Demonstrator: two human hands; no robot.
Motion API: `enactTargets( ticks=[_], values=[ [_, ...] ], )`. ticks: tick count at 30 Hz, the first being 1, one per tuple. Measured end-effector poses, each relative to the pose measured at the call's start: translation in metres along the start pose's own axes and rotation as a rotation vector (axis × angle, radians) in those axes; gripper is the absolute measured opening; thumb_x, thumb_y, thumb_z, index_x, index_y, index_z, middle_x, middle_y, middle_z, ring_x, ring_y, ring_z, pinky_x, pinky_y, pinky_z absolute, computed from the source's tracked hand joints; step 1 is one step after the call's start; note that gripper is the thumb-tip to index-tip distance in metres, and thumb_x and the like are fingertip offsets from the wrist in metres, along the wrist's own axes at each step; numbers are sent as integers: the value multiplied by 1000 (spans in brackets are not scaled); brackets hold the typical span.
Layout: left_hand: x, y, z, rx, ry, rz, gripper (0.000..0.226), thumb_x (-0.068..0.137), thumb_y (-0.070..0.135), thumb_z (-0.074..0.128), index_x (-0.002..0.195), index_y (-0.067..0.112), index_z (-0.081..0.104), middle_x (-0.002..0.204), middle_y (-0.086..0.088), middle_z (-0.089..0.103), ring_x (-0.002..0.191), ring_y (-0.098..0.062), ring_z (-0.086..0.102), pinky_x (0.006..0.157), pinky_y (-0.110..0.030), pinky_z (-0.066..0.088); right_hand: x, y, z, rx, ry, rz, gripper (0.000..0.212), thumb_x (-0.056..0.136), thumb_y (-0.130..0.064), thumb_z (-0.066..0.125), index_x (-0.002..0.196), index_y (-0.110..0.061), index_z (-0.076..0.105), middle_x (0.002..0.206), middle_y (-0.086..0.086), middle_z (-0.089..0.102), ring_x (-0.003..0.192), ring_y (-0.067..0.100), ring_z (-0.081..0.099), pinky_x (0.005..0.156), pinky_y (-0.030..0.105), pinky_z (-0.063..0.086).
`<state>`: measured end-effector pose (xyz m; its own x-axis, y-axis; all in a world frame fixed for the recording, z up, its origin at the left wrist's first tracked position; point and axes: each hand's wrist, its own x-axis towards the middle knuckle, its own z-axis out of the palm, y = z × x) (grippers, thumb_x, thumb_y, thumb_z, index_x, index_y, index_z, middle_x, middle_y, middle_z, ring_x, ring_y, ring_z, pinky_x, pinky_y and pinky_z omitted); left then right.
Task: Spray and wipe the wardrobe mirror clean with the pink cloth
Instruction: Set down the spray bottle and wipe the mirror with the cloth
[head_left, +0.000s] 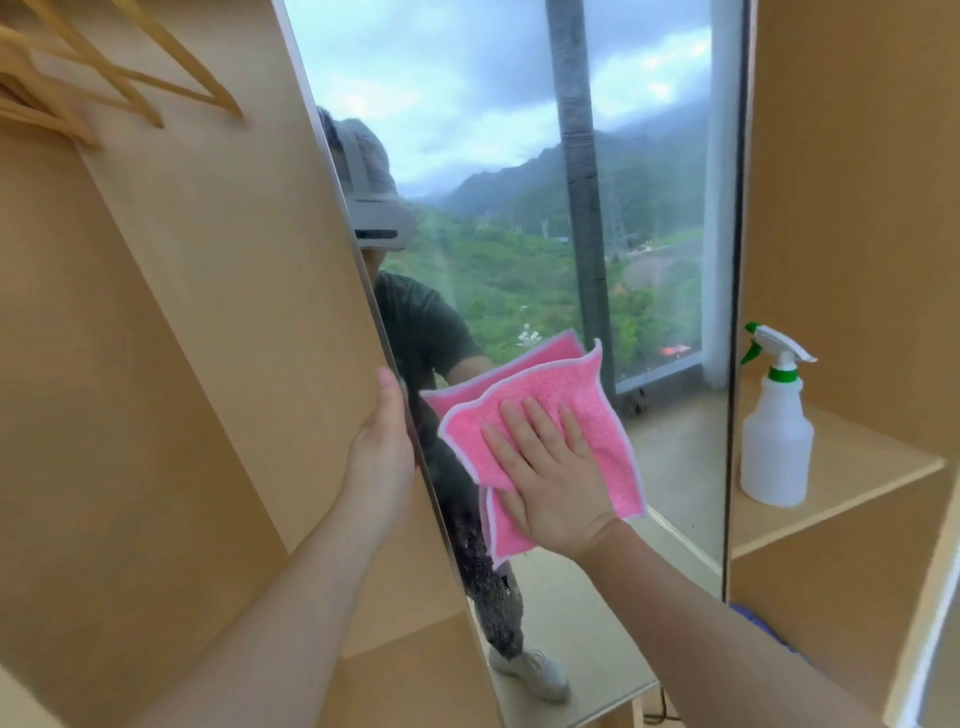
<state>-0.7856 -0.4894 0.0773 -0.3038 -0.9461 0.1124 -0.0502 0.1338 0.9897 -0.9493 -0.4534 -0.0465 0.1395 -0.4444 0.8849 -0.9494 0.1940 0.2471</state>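
pink cloth (540, 447): middle under right hand (550, 483) | left hand (382, 441): fingers seemingly behind mirror (519, 182) edge

We saw a light wooden shelf (852, 462) on the right, just beside the mirror's right edge. A white spray bottle (776, 441) with a green-and-white trigger head stood upright on it, towards its left end near the mirror.

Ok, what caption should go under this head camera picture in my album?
Right hand presses pink cloth on mirror; left hand holds its edge.
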Motion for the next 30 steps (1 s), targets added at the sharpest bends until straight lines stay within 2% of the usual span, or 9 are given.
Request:
enactTargets(
  ticks=[4,9,11,13,19,22,26,28,30],
  values=[
    [-5,-2,10,30,113,51,60,92,67,23,88,19,58,71,-2,50,68,-19,50,71,-34,41,-33,56,3,-13,-41,75,59,100,-39,18,153,-20,0,161,2,-8,148,25,-2,118,50,4],
    [7,-16,15,-69,206,104,76,70,89,30,59,16,46,57,-13,39,54,-26,36,60,-38,30,-69,133,-3,61,-103,458,62,99,-44,15,150,-11,0,155,14,10,145,31,11,119,38,-3],
    [13,-26,15,-178,211,137,93,67,88,37,98,6,69,92,-30,62,75,-40,54,74,-48,44,-74,143,-2,76,-95,476,66,97,-40,22,150,-6,2,154,16,12,143,32,13,119,33,-6],
    [16,-37,14,-251,224,152,84,84,71,42,134,4,52,121,-16,64,101,-26,62,89,-36,48,-75,143,2,85,-34,458,67,95,-36,26,150,-4,4,154,18,14,143,30,11,119,32,-7],
    [12,-98,16,-159,148,102,72,95,61,32,147,12,33,119,7,58,101,-5,52,85,-23,39,-82,140,9,116,72,442,63,97,-35,23,151,-4,6,156,20,15,144,27,7,119,34,-4],
    [11,-129,18,-180,26,131,69,97,58,29,152,17,20,148,6,39,121,-2,41,92,-21,32,-95,135,19,167,105,512,64,97,-36,20,151,-3,7,159,13,7,147,22,1,119,37,-3],
    [2,-156,16,-202,-20,300,58,95,60,30,134,25,54,137,-2,56,118,-13,52,102,-35,38,-119,99,30,215,140,475,62,98,-37,20,151,-12,0,159,12,8,146,26,3,118,49,4],
    [-7,-168,22,-212,-102,368,63,101,52,23,88,28,79,98,-9,68,89,-16,57,82,-33,46,-126,63,33,169,94,340,55,100,-44,10,147,-18,-3,158,7,2,146,26,-1,118,50,2],
    [-19,-177,29,-280,-82,430,66,105,40,21,88,17,80,86,-18,69,58,-12,54,51,-20,45,-123,24,35,123,25,168,58,96,-50,-3,148,-24,1,157,2,-5,146,25,-9,118,47,-6]
  ],
)
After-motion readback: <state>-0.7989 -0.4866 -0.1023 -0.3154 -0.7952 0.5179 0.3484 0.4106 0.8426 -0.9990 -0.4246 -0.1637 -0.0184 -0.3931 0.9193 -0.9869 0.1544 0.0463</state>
